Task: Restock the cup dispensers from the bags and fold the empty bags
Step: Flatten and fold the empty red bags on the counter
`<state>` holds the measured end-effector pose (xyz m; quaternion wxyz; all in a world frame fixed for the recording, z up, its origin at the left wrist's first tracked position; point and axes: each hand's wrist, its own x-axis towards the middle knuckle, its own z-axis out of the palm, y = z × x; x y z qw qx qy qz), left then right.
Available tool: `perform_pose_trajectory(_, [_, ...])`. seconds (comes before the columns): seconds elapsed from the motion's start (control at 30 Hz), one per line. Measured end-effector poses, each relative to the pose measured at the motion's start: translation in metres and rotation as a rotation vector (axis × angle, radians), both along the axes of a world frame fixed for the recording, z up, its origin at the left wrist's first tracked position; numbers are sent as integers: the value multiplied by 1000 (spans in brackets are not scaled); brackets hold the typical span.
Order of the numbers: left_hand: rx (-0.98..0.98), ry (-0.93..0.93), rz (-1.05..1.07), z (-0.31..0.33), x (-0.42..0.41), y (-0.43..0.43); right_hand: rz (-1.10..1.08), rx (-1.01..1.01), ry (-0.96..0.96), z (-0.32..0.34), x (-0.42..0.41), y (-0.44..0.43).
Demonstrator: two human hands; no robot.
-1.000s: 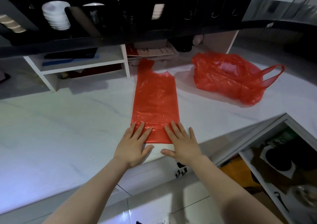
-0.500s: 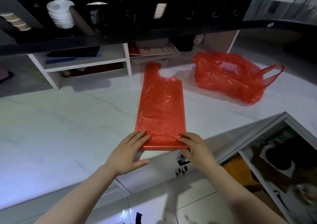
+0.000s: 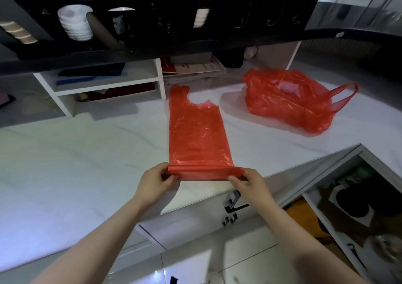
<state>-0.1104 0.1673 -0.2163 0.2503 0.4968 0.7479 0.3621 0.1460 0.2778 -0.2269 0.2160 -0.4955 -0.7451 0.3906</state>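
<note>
The left hand (image 3: 155, 181) pinched the near left corner of the flattened red bag (image 3: 195, 131), and the right hand (image 3: 250, 184) pinched its near right corner, with a narrow fold raised between them. The bag lay flat at the front edge of the counter (image 3: 87, 153), handles toward the back. Its film looked thin, light and slippery, likely to spring open, so holding both ends of the fold seemed wisest. A crumpled red bag (image 3: 289, 101) sat toward the back right.
</note>
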Motion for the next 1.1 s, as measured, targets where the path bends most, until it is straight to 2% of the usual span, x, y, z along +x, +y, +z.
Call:
perform_pose_trajectory(0.07, [0,46,23,-2,0,2,-10,73,-104,-5,0,3])
perform_pose_trajectory(0.13, [-1,33,41,-4,1,1,-91,144,-128,-5,-4,4])
perform_pose_trajectory(0.33, [17,-32,78,-7,1,-2,-92,126,-204,-3,-11,12])
perform_pose_trajectory(0.6, [38,-75,218,-7,9,3,-196,190,-177,-15,-18,11])
perform_pose_trajectory(0.8, [51,103,191,-8,21,9,-208,267,-199,-21,-20,9])
perform_pose_trajectory(0.97, [90,132,286,-10,29,5,-190,312,-220,-22,-18,7])
perform_pose_trajectory(1.03, [177,288,244,-11,31,3,-185,328,-240,-22,-18,6])
perform_pose_trajectory(1.1, [240,536,49,-8,32,8,-172,332,-274,-21,-18,6])
